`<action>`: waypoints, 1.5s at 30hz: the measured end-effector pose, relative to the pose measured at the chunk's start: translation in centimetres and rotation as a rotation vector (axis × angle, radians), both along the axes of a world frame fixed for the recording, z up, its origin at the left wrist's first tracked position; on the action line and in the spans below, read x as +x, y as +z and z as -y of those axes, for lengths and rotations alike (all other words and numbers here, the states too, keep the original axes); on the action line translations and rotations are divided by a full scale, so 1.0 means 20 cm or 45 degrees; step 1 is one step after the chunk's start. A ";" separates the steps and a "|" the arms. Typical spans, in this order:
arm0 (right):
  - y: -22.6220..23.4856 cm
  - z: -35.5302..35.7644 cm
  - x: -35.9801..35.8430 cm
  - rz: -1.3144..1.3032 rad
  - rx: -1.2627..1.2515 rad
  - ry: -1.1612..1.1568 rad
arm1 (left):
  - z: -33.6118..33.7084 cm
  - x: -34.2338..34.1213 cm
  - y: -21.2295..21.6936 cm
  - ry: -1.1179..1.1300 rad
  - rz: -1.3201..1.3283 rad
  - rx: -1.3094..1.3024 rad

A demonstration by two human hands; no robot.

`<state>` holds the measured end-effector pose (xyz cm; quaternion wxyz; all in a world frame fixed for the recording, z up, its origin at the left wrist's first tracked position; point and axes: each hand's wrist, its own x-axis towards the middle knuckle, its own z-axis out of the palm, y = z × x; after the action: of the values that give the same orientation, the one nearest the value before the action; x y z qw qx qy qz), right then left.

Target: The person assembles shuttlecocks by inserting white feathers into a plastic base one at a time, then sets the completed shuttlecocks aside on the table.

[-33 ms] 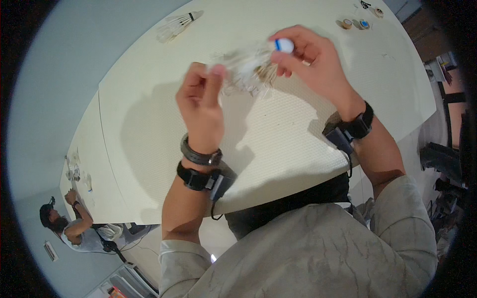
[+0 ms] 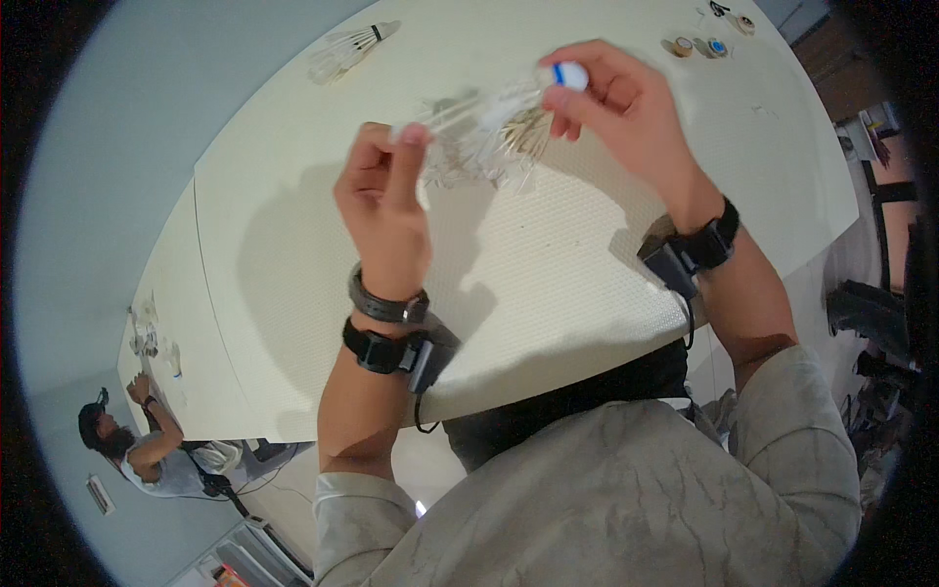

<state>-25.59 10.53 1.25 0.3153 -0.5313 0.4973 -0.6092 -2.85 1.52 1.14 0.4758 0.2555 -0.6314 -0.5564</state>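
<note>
The right hand (image 2: 626,108) holds a white feather shuttlecock with a round cork tip and a blue band (image 2: 518,122). Its fingers are closed around the round tip, which peeks out white and blue near the thumb. The left hand (image 2: 386,201) is up beside it, and its fingers are pinched shut on the thin ends of the feathers. Both hands hold the shuttlecock up in the air, above the middle of the big cream-white table (image 2: 548,284), nearer its far edge.

To do this well, the pinch should stay soft. The feathers look thin, light and easy to snap, and some already look spread out and messy. I think the right hand should keep the hard round tip steady while the left hand works on one feather at a time.

The table top is pale and has tiny dots all over it, like a fine bumpy pattern. A second white feather shuttlecock with a dark band (image 2: 347,49) lies on its side near the far left edge. Small round rolls of tape (image 2: 696,46) sit near the far right corner. Each wrist wears a black strap with a small box. Another person (image 2: 147,445) sits at the table's left end, well apart.
</note>
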 end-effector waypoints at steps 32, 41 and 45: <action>0.02 -0.02 0.11 0.013 0.200 0.011 | 0.03 -0.01 -0.04 0.008 0.314 -0.538; -0.01 -0.01 0.10 -0.405 -0.092 -0.057 | 0.05 0.00 -0.06 -0.031 0.269 -0.387; 0.01 -0.02 0.10 -0.502 -0.090 -0.107 | 0.04 -0.01 -0.05 -0.008 0.238 -0.417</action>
<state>-23.57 11.00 1.50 0.1672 -0.6297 0.5493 -0.5232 -3.02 0.70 0.12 0.4488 0.2232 -0.7558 -0.4215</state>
